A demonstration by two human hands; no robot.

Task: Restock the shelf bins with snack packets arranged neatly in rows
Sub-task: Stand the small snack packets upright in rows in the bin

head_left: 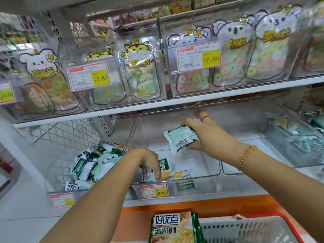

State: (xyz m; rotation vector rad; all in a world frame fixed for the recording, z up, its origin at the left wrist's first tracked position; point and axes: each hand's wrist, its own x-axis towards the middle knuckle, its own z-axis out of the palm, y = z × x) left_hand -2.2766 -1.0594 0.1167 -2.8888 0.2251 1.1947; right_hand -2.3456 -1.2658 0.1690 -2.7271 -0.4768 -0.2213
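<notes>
Right hand (201, 134) gripped a green packet stack (180, 139) above the middle bin (206, 185). Left hand (149, 160) pinched a front-row packet (151, 173) at the bin's 6 o'clock. Advisable: steady that row and seat the stack upright beside it. The 9 o'clock bin (56, 174) held a loose heap (91, 165).

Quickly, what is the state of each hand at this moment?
Left hand: grips a standing packet at the front of the middle bin.
Right hand: holds a green-and-white packet above that bin.
</notes>
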